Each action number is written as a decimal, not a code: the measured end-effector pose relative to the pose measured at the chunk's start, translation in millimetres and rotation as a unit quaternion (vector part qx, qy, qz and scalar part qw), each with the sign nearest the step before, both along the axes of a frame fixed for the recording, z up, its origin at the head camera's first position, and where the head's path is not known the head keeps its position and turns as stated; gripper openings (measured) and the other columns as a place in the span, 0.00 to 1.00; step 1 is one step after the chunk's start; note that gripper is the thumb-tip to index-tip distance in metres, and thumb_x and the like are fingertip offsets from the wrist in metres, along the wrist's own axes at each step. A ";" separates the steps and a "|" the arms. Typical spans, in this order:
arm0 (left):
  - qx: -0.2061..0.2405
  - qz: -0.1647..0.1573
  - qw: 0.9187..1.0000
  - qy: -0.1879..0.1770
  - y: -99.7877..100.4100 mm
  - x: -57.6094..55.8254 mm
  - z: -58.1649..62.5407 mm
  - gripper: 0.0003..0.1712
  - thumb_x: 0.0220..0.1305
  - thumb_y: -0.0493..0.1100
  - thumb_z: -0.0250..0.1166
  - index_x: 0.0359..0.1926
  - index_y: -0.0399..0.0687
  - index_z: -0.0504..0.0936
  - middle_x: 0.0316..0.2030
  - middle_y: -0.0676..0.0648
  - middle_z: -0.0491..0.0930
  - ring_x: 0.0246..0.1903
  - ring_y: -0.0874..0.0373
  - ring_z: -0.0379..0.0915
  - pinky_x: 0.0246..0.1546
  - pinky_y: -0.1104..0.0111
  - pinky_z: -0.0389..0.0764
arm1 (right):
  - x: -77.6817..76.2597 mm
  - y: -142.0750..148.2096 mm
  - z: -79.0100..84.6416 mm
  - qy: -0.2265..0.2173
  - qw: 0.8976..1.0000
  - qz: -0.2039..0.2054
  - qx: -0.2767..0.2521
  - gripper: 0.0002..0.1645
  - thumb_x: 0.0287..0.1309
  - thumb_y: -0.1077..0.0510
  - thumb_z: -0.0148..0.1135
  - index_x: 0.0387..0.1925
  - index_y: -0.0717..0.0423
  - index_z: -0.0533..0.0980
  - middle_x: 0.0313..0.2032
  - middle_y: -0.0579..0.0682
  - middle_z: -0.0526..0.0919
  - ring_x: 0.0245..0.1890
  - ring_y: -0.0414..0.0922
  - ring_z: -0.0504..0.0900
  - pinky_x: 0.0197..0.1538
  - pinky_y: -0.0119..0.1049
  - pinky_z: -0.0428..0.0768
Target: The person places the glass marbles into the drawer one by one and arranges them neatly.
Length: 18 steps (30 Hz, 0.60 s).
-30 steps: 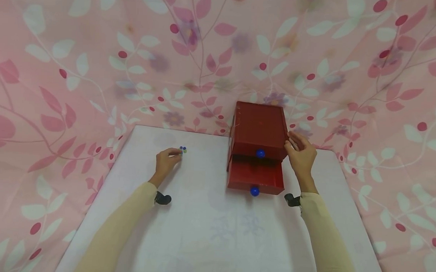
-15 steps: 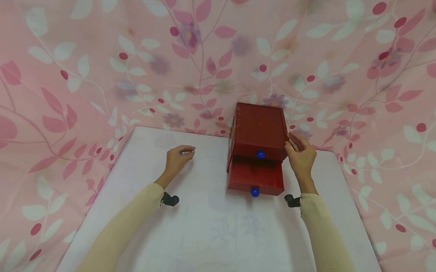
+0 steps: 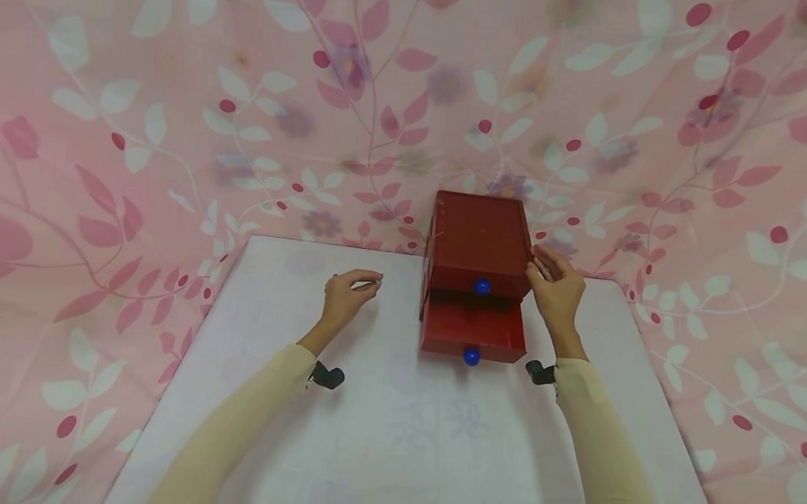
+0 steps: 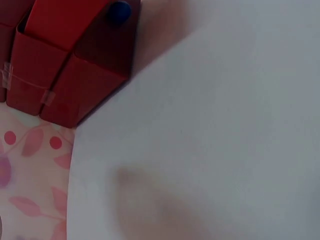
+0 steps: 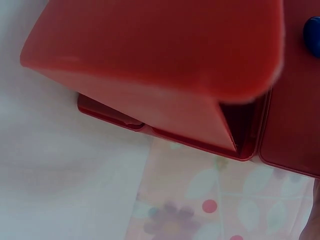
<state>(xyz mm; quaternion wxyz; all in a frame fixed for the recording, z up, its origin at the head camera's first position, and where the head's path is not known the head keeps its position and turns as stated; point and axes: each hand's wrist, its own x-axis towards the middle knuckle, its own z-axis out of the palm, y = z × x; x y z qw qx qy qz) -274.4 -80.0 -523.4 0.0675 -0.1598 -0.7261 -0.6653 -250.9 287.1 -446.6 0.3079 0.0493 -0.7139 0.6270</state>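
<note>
No text, label, brand or number can be read. Faint bluish marks (image 3: 467, 419), resembling handwritten characters, show in two groups side by side on the white tabletop (image 3: 373, 369), too pale and blurred to make out.

the pale-yellow-sleeved left arm (image 3: 237, 420) stretches forward and inward; its bare left hand (image 3: 344, 297) turns toward the right, thumb and forefinger meeting in a pinch. the pale-yellow-sleeved right arm (image 3: 600, 437) stretches forward too, its bare right hand (image 3: 559, 291) angled inward, fingers slightly bent, thumb just below them.
</note>
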 end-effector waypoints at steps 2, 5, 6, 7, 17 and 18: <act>0.010 -0.006 1.000 0.005 5.1 3.8 7.0 0.12 0.56 0.23 0.66 0.43 0.24 0.83 0.43 0.30 0.82 0.44 0.33 0.79 0.41 0.67 0.83 | 0.0 0.1 0.0 0.001 1.000 0.000 0.001 0.20 0.48 0.77 0.64 0.47 0.78 0.77 0.46 0.75 0.79 0.50 0.64 0.80 0.53 0.40 0.79; 0.016 -0.009 1.000 0.022 13.6 5.7 11.5 0.12 0.55 0.23 0.66 0.42 0.24 0.83 0.42 0.30 0.82 0.44 0.33 0.79 0.42 0.66 0.83 | 0.2 -0.5 0.3 0.004 1.000 -0.001 0.000 0.20 0.48 0.77 0.64 0.47 0.78 0.77 0.46 0.75 0.79 0.50 0.63 0.80 0.53 0.40 0.79; 0.016 -0.012 0.999 0.026 16.4 5.9 12.5 0.12 0.55 0.23 0.66 0.42 0.25 0.83 0.42 0.31 0.83 0.44 0.34 0.80 0.42 0.67 0.83 | 0.5 -0.6 0.7 0.004 1.000 0.000 0.000 0.20 0.48 0.77 0.64 0.47 0.78 0.77 0.46 0.75 0.79 0.50 0.63 0.80 0.53 0.40 0.79; 0.015 -0.014 0.999 0.032 19.4 6.5 14.0 0.12 0.55 0.23 0.67 0.42 0.26 0.84 0.42 0.31 0.83 0.44 0.35 0.80 0.42 0.66 0.83 | 0.7 -0.8 0.9 0.003 1.000 -0.001 0.000 0.20 0.48 0.77 0.64 0.47 0.78 0.77 0.47 0.75 0.79 0.50 0.63 0.80 0.53 0.40 0.79; 0.026 -0.052 0.997 0.047 48.9 16.5 28.5 0.11 0.55 0.24 0.68 0.41 0.28 0.85 0.40 0.35 0.84 0.43 0.44 0.82 0.43 0.65 0.83 | 0.3 0.9 -0.4 -0.003 1.000 -0.003 -0.005 0.20 0.48 0.77 0.65 0.47 0.77 0.78 0.46 0.75 0.79 0.49 0.62 0.81 0.52 0.39 0.79; 0.025 -0.055 0.997 0.051 51.7 16.5 28.2 0.11 0.54 0.24 0.68 0.40 0.28 0.85 0.40 0.35 0.84 0.43 0.44 0.82 0.43 0.64 0.83 | 0.1 1.3 -0.7 -0.002 1.000 -0.002 -0.006 0.20 0.48 0.77 0.64 0.47 0.77 0.78 0.46 0.75 0.79 0.49 0.63 0.80 0.52 0.39 0.79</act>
